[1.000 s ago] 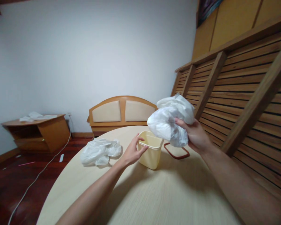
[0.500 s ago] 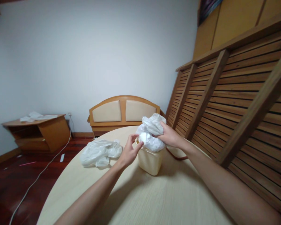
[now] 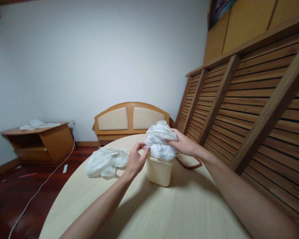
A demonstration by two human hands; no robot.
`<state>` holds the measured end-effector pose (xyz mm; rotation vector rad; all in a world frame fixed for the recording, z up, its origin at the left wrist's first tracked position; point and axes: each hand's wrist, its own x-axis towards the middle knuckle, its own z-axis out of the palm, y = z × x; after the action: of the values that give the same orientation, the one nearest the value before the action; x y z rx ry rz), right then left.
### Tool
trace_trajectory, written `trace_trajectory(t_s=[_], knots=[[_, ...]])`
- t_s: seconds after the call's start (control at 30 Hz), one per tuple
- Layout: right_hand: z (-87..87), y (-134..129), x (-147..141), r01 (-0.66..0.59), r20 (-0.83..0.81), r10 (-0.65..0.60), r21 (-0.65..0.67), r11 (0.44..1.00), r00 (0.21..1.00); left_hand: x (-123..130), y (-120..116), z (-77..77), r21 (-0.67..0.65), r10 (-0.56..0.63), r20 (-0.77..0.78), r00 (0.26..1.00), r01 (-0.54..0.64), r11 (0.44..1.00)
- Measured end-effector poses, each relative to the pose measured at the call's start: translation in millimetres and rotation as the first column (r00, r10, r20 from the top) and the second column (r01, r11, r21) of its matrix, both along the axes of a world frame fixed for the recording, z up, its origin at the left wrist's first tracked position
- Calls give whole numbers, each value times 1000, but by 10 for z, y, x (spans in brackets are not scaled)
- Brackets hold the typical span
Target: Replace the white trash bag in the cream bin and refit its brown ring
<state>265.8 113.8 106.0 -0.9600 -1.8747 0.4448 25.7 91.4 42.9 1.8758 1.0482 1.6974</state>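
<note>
A cream plastic bin [image 3: 159, 172] stands upright on the round pale table [image 3: 189, 212]. Crumpled white plastic bags [image 3: 161, 141] bulge out of its top. My left hand [image 3: 137, 158] pinches the left edge of the bags at the bin's rim, thumb and fingertips close together. From the right, my right hand [image 3: 183, 143] grips the upper part of the bags, its fingers partly hidden in the folds. Another crumpled white bag [image 3: 106, 162] lies on the table left of the bin.
A brown-red rectangular frame [image 3: 193, 166] lies right of the bin. Beyond the table stand a headboard [image 3: 132, 121] and a low wooden cabinet [image 3: 49, 141] with white material on top. Slatted wooden panels [image 3: 239, 113] lean along the right.
The upper bag has shifted left and spread over the bin's top with my right hand. My left hand has closed onto the bag's edge. More of the brown-red frame shows.
</note>
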Motion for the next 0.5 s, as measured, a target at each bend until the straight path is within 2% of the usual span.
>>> trace_trajectory(t_s=[0.17, 0.23, 0.3, 0.4, 0.5], knots=[[-61, -98, -112, -123, 72, 126, -47, 991, 989, 1, -39, -11, -21, -211, -41, 977, 210, 977], [-88, -121, -142, -76, 137, 80, -34, 997, 987, 3, -45, -14, -50, -268, -45, 962, 266, 963], [-113, -130, -160, 32, 203, -31, -4, 999, 979, 8, -41, -8, -70, -309, -45, 950, 306, 949], [-139, -131, -181, 108, 194, -115, 46, 993, 974, 37, -30, 18, -99, -264, -18, 964, 261, 960], [-143, -129, -196, 79, 130, -84, 43, 996, 988, 68, -21, 47, -113, -175, -9, 984, 173, 978]])
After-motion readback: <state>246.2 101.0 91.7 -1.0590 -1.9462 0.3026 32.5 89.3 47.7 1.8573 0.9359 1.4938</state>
